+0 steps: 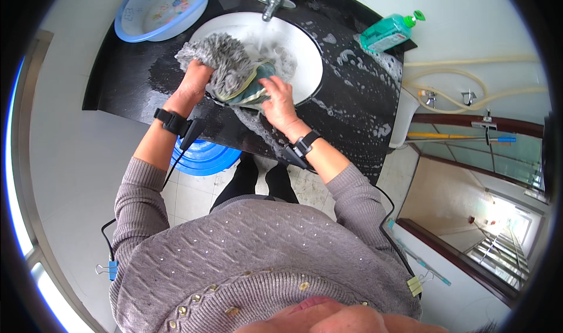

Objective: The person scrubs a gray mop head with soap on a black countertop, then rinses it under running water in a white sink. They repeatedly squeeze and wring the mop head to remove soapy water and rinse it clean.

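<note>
A wet, grey shaggy-pile textile piece (pixel 215 60) with a green fabric side (pixel 254 88) and pale yellow-green edging is held over the near left part of a white oval sink basin (pixel 308 75). My left hand (pixel 195 82) grips its grey pile, with the fingers partly buried in it. At the green side, my right hand (pixel 279 102) has its fingers bent onto the fabric near the edging. Water runs from a chrome faucet (pixel 275 2) into the basin, where grey, sudsy water (pixel 283 62) lies beyond the textile. The underside of the piece is hidden.
A blue plastic washbasin (pixel 165 11) stands on the wet black countertop (pixel 127 86) at left. Foam streaks the counter's right side, near a green pump bottle (pixel 387 33). Below the front edge is a blue lid or tub (pixel 206 157). Hoses (pixel 470 60) hang at right.
</note>
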A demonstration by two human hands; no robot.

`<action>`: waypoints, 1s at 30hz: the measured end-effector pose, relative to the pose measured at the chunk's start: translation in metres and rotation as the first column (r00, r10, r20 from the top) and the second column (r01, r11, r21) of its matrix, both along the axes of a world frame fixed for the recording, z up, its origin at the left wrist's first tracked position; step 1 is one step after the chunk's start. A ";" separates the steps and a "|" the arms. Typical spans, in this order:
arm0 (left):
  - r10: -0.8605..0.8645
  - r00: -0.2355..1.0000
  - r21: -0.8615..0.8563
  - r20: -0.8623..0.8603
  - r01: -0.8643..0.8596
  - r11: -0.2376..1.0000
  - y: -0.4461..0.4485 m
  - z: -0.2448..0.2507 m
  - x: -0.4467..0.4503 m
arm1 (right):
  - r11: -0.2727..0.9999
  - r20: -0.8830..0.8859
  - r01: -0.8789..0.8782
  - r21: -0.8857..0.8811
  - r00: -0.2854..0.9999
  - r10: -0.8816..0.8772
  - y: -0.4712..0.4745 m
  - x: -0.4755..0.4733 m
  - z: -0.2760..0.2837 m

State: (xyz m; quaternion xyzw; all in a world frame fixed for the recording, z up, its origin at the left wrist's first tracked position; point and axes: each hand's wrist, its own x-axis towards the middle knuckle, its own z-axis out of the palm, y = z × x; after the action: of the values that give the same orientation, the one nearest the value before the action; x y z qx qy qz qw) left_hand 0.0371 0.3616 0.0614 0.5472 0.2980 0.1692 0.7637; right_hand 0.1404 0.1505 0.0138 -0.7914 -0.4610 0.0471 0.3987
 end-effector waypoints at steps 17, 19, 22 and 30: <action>-0.095 0.838 0.228 -0.537 0.253 0.940 0.047 -0.047 0.077 | 0.749 0.133 -0.186 -0.636 0.930 0.344 0.034 0.121 0.029; -0.054 0.871 0.451 -0.488 0.305 0.839 0.045 -0.048 0.069 | 0.565 0.093 -0.209 -0.798 0.884 0.459 0.040 0.116 0.026; 0.026 0.817 0.740 -0.576 0.508 0.441 0.037 -0.033 0.040 | 0.316 0.028 -0.201 -0.927 0.803 0.596 0.047 0.106 0.014; 0.166 0.632 0.653 -0.757 0.736 0.177 -0.059 -0.037 -0.081 | -0.014 -0.158 -0.184 -0.983 0.800 0.578 0.095 0.101 -0.048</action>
State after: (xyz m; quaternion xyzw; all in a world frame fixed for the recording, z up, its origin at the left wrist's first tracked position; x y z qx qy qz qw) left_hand -0.0436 0.3027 0.0246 0.9555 0.2655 -0.0725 0.1059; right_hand 0.2409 0.2451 -0.0341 -0.6831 -0.5652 0.3264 -0.3277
